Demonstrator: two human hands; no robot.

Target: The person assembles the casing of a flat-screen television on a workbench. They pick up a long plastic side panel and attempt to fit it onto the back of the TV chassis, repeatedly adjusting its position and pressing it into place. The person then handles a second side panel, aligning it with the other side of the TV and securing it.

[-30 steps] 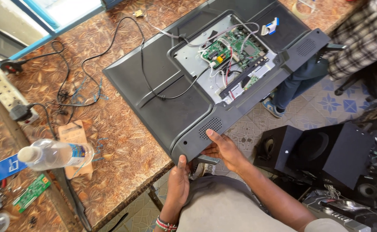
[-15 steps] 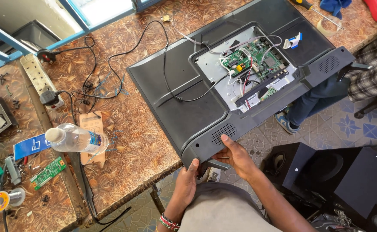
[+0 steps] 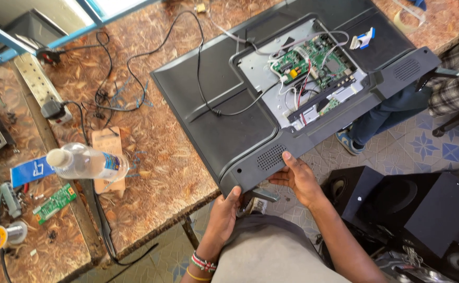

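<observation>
I see my left hand and right hand gripping the near corner of the face-down television, which overhangs the bench's edge. Its green circuit board lies exposed.

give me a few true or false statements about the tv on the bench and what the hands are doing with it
1. Both hands grip the television at its near corner. True: left hand, right hand.
2. The circuit board is covered by a panel. False: it lies exposed.
3. The plastic bottle lies on its side on the table. True.
4. The television lies screen up. False: its back faces up.
</observation>
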